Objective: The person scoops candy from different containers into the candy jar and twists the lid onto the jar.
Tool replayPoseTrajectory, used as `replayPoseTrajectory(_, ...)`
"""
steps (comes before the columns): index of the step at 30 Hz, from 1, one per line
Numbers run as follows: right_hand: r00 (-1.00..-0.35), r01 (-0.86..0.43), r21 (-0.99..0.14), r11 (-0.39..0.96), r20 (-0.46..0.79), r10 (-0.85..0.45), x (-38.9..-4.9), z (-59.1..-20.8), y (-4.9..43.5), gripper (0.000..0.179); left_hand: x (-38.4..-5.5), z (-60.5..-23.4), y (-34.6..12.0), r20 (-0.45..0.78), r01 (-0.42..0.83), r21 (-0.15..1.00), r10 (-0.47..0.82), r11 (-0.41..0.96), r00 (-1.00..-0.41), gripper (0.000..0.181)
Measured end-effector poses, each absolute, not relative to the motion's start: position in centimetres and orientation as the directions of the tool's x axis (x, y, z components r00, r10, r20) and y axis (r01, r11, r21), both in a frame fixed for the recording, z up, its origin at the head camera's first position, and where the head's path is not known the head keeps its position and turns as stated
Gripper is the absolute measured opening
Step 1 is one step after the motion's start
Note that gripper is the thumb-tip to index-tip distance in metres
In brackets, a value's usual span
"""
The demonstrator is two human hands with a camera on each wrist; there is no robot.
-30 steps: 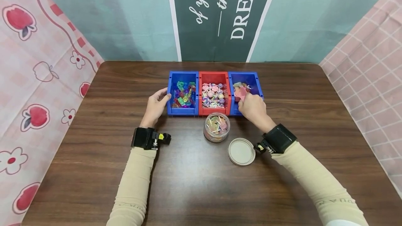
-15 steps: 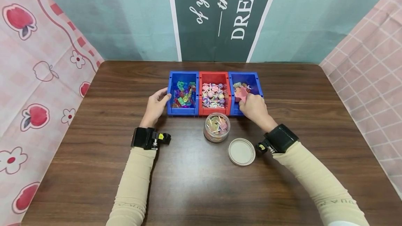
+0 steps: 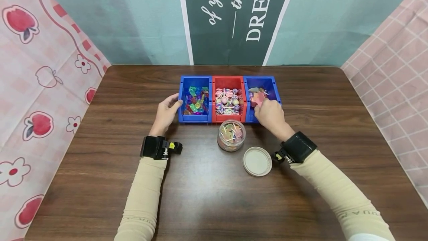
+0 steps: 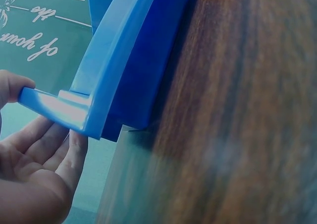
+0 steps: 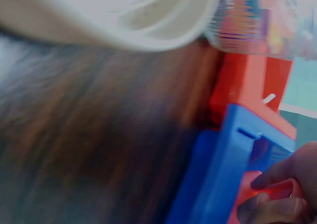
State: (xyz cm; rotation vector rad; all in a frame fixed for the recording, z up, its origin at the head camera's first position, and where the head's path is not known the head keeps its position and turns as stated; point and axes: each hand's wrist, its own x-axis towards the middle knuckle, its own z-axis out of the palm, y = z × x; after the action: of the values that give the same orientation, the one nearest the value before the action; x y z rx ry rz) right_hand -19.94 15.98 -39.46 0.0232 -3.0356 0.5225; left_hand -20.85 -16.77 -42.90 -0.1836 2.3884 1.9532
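My left hand grips the side wall of the left blue bin, thumb on the rim and fingers outside, as the left wrist view shows. Translucent coloured pieces lie in that bin. With my right hand I hold the handle of a pink scoop inside the right blue bin. Small candy-like pieces lie around the scoop; its front is partly buried among them or hidden. Between the two stands a red bin of lollipop-like pieces.
Just in front of the red bin is an uncapped clear jar of small lollipop-like pieces. Its round pale lid lies on the wooden table beside my right wrist. Behind the bins hangs a green cloth with lettering.
The pink scoop has shifted and tilted slightly within the right blue bin, with my right hand still holding it. My left hand and the bins stay put.
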Motion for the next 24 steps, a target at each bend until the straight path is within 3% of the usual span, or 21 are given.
replayPoseTrajectory(9,-0.999,-0.019,-0.322,0.946,-0.029,-0.03,-20.6,-38.7,15.9,0.036,-20.7,-42.5,-16.8,-0.124,-0.13,0.974,-0.045,0.185,-0.991,0.044)
replayPoseTrajectory(17,-0.999,-0.053,-0.278,0.959,0.022,-0.049,-20.4,-39.6,16.3,0.032,-19.8,-40.2,-16.3,-0.136,-0.139,0.97,-0.032,0.199,-0.99,0.044)
replayPoseTrajectory(24,-0.999,-0.015,-0.329,0.944,0.039,-0.002,-20.4,-40.0,16.5,0.036,-20.2,-41.4,-16.6,-0.141,-0.146,0.97,-0.039,0.196,-0.989,0.044)
